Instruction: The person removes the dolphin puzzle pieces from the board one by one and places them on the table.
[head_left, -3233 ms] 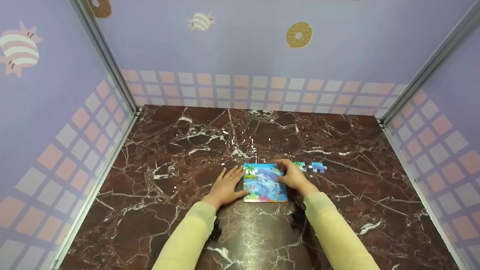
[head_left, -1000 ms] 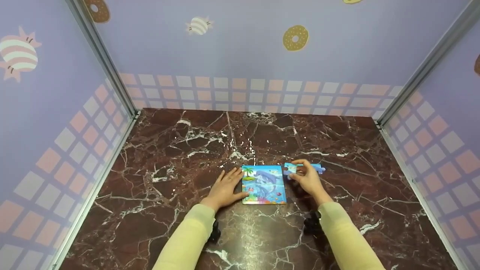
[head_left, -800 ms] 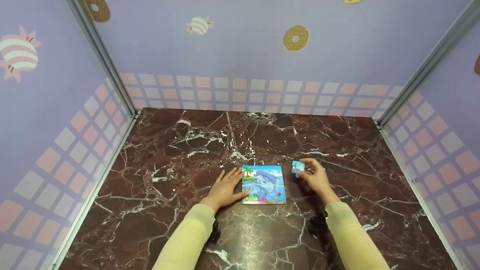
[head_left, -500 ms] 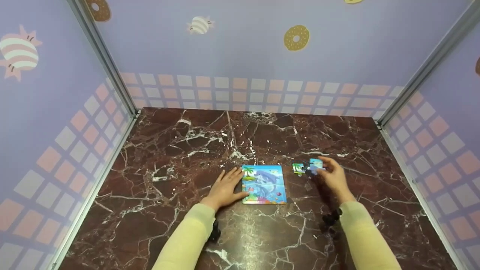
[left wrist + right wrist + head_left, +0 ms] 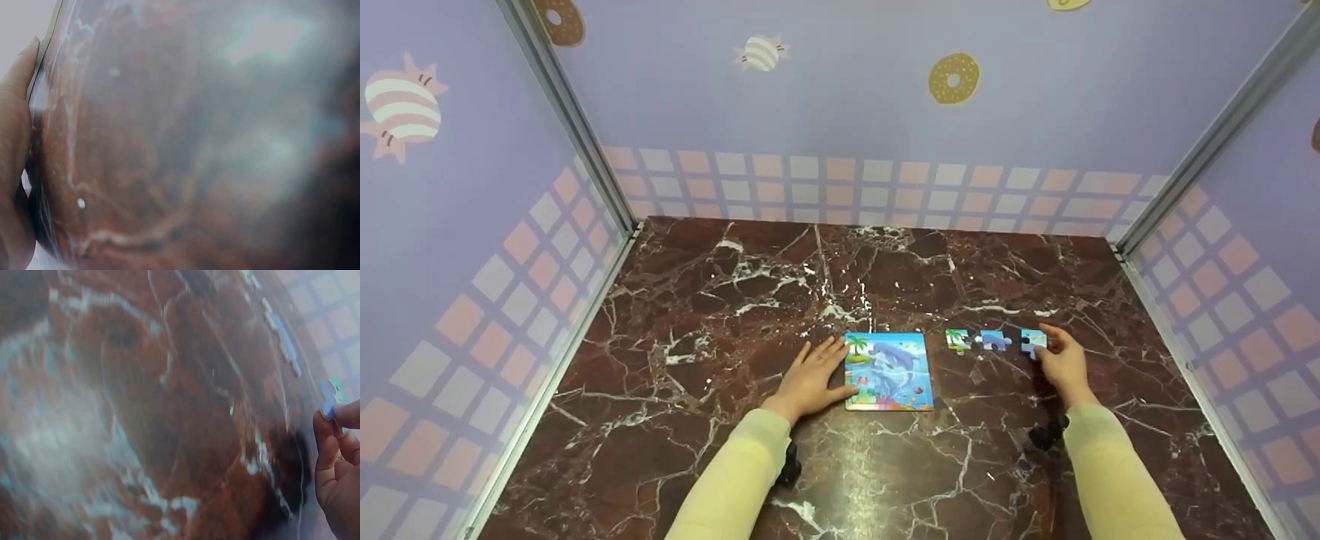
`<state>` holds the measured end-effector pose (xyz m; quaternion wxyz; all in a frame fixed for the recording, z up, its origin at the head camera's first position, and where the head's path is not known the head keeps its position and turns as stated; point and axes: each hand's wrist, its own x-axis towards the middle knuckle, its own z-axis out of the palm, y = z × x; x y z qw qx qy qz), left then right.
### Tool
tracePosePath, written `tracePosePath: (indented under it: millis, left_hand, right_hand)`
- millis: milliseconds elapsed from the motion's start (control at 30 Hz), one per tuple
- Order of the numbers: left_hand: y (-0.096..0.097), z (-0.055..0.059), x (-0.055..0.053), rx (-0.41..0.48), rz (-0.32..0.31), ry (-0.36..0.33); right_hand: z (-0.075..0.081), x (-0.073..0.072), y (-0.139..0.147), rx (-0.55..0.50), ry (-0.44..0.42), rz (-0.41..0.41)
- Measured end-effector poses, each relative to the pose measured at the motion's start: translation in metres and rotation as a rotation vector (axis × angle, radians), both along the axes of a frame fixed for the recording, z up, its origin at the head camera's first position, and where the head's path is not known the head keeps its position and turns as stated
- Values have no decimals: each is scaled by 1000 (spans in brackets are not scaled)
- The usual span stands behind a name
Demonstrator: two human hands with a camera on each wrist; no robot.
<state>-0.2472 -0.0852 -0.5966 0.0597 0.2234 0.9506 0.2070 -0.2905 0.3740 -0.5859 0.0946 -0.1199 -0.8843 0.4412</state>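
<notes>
A square dolphin picture puzzle lies on the table. At its left edge rests my left hand, fingers spread, with the thumb over the lower left border. Further right, my right hand pinches a blue puzzle piece between thumb and fingers. In the right wrist view this piece is tilted up, its patterned face partly hidden by the thumb. Two loose pieces lie between the puzzle and the right hand: one with a palm tree, one bluish-purple.
Dark red marbled table with white veins and a glossy reflection. Lilac patterned panels enclose the back and both sides, with metal posts at the corners. White flecks are scattered behind the puzzle.
From the puzzle's upper right, my right hand has moved rightward past the two loose pieces, carrying the pinched piece to the row's right end. My left hand has stayed put.
</notes>
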Motion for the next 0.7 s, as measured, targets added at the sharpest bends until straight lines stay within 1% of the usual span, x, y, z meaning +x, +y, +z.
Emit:
tracePosePath:
  millis: [100,267,367,600,700]
  left_hand:
    - [0,0,0,0,3,-2]
    - [0,-1,0,4,2,10]
    - [0,-1,0,4,1,12]
    - [0,0,0,-2,5,6]
    - [0,0,0,-4,4,6]
  right_hand:
    - [-2,-2,1,39,-18,29]
    - [-2,-3,0,62,-71,68]
    - [-2,-5,-2,94,-81,82]
    - [-4,-6,-3,178,-42,97]
    - [-6,-7,-3,197,-19,96]
